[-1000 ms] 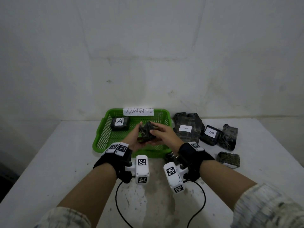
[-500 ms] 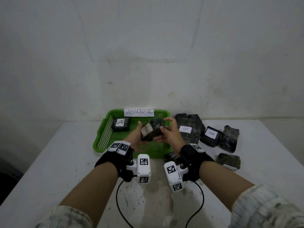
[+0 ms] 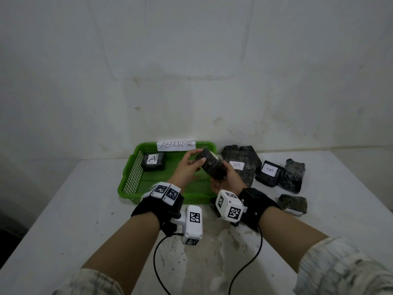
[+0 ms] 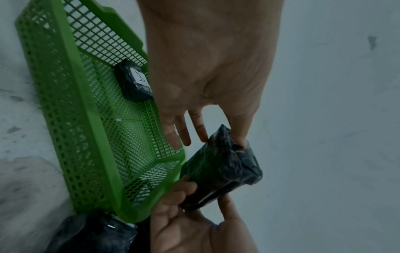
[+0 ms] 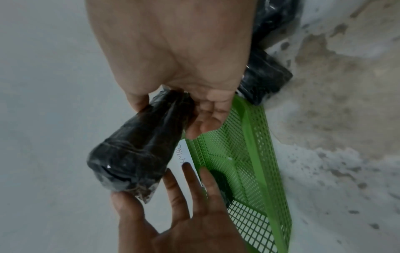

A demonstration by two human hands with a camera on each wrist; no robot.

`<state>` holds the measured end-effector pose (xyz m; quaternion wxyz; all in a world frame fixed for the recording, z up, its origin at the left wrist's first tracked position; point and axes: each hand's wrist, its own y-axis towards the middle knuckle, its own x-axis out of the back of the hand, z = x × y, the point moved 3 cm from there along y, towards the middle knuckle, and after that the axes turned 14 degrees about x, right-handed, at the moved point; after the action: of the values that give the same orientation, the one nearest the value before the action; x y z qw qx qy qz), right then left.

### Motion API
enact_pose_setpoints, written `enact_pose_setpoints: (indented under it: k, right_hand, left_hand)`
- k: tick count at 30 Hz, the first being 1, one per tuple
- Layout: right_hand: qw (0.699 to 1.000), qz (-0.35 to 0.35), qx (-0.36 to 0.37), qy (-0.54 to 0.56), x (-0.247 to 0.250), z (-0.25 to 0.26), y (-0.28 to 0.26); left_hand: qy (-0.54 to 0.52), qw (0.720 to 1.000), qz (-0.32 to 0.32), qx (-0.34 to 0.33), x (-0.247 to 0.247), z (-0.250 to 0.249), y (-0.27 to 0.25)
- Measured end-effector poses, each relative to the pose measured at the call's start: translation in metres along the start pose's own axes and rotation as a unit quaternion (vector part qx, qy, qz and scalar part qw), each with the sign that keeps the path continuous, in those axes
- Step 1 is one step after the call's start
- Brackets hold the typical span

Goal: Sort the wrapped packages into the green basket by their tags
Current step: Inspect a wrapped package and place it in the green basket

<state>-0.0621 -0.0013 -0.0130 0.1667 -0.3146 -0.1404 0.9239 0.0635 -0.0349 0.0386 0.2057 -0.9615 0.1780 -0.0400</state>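
Observation:
A dark wrapped package (image 3: 209,167) (image 4: 220,171) (image 5: 134,150) hangs tilted above the right part of the green basket (image 3: 129,177) (image 4: 86,119) (image 5: 255,145). My right hand (image 3: 228,177) (image 4: 186,205) (image 5: 173,111) grips its near end. My left hand (image 3: 194,158) (image 4: 220,137) (image 5: 173,214) pinches its far end between thumb and forefinger, with the other fingers straight. I can read no tag letter on it. A package tagged A (image 3: 153,161) (image 4: 134,82) lies in the basket's back left corner.
A paper label reading ABNORMAL (image 3: 176,145) hangs on the basket's back rim. Right of the basket lie two packages tagged B (image 3: 240,167) (image 3: 269,173) and two untagged ones (image 3: 293,175) (image 3: 294,204). Another dark package (image 4: 93,234) (image 5: 264,82) sits at the basket's near right corner.
Both hands have turned the package end over end and lifted it toward the basket's back right. The right hand has shifted to its near end, the left to its far end.

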Motion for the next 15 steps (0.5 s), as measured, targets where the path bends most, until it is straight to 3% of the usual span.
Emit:
enact_pose_setpoints:
  k: [6, 15]
  right_hand:
    - [0.998, 0.003, -0.015, 0.066, -0.007, -0.006, -0.001]
    - [0.982, -0.005, -0.025, 0.186, -0.011, -0.014, 0.0]
  left_hand:
    - [-0.05, 0.998, 0.021, -0.025, -0.011, -0.01, -0.005]
    - [-0.006, 0.997, 0.055, -0.044, -0.01, -0.01, -0.006]
